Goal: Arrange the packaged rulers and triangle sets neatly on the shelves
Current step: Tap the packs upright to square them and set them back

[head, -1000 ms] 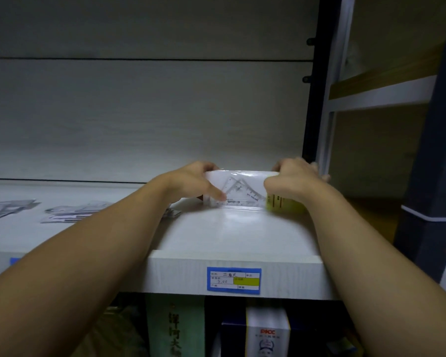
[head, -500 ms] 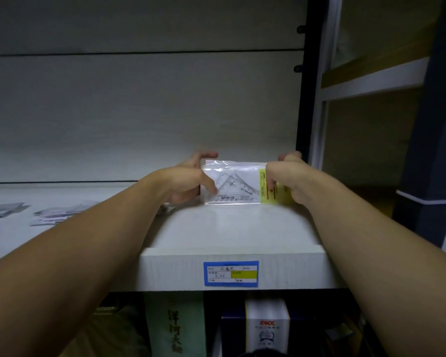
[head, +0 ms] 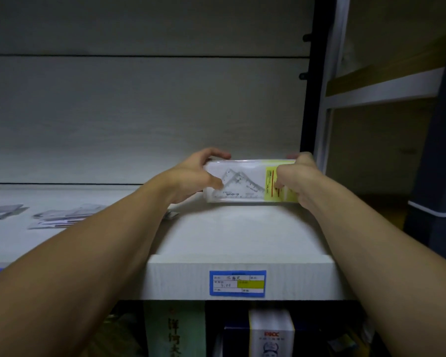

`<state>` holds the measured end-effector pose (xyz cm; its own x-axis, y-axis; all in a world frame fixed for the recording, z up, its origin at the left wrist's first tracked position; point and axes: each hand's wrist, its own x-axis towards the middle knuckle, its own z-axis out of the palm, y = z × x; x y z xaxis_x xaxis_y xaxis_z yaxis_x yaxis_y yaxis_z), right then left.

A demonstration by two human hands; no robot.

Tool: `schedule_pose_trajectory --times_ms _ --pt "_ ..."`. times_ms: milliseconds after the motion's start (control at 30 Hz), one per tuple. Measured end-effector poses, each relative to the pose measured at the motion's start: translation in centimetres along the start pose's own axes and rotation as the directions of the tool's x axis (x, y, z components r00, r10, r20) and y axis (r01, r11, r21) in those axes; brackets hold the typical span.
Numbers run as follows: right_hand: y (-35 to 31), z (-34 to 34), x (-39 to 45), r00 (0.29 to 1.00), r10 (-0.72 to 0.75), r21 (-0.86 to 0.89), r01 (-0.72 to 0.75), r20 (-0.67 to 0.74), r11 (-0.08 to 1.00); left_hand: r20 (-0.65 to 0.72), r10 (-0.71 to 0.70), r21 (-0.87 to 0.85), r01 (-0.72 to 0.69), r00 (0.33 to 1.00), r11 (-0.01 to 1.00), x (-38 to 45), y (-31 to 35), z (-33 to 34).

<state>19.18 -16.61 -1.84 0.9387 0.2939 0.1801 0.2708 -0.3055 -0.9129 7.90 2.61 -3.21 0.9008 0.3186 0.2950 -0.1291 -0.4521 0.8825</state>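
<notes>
A blue price label (head: 237,283) with a yellow patch sticks to the shelf's front edge. Below it stand a green book (head: 174,329) and a white box (head: 271,333) with red lettering.

A dim storeroom. A white wood-grain shelf (head: 237,235) juts from a pale panelled back wall (head: 139,112). A blue and yellow price label (head: 237,283) sits on the shelf's front edge. A black upright post (head: 310,86) stands at right, with boxes (head: 271,333) below.
</notes>
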Motion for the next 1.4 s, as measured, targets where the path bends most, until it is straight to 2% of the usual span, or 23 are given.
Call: schedule_pose_trajectory --times_ms 100,167,267,400,467,600,833,1033,1200,1400 --pt "0.4 0.1 -0.3 0.990 0.051 -0.130 -0.034 0.132 0.991 0.067 -0.034 0.181 0.021 0.997 0.983 -0.4 -0.1 0.1" --pt "0.5 0.3 -0.3 0.987 0.072 -0.205 -0.042 0.143 0.978 0.058 -0.046 0.201 0.033 0.997 0.979 -0.5 -0.3 0.2" --pt "0.6 0.6 0.1 0.992 0.086 -0.211 -0.064 0.095 0.975 0.033 -0.040 0.165 0.034 0.999 0.986 -0.4 -0.3 0.3" --pt "0.6 0.6 0.6 0.998 0.059 -0.104 -0.059 -0.006 0.993 0.007 -0.045 0.115 0.044 0.999 0.992 -0.3 -0.2 0.4" --pt "0.5 0.4 0.5 0.997 0.070 -0.100 -0.067 0.027 0.993 0.024 -0.067 0.063 0.065 0.997 0.996 -0.2 -0.2 0.2" --pt "0.5 0.4 -0.1 0.981 0.132 -0.232 -0.097 0.142 0.968 0.110 -0.142 -0.053 0.148 0.984 0.988 0.0 -0.4 0.2" --pt "0.3 0.5 -0.4 0.983 0.140 -0.263 -0.105 0.120 0.959 0.059 -0.146 -0.125 0.152 0.988 0.980 -0.4 0.0 0.4" --pt "0.4 -0.1 -0.6 0.990 0.139 -0.215 -0.129 0.030 0.968 0.024 -0.150 -0.400 0.147 0.988 0.905 -0.6 0.2 0.9" --pt "0.1 -0.6 -0.8 0.987 0.161 -0.253 -0.152 0.017 0.955 0.125 -0.209 -0.356 0.240 0.970 0.903 -0.6 0.1 0.7" --pt "0.2 -0.7 -1.1 0.984 0.153 -0.305 -0.119 0.088 0.945 0.042 -0.292 -0.349 0.288 0.956 0.892 -0.1 -0.8 0.1"
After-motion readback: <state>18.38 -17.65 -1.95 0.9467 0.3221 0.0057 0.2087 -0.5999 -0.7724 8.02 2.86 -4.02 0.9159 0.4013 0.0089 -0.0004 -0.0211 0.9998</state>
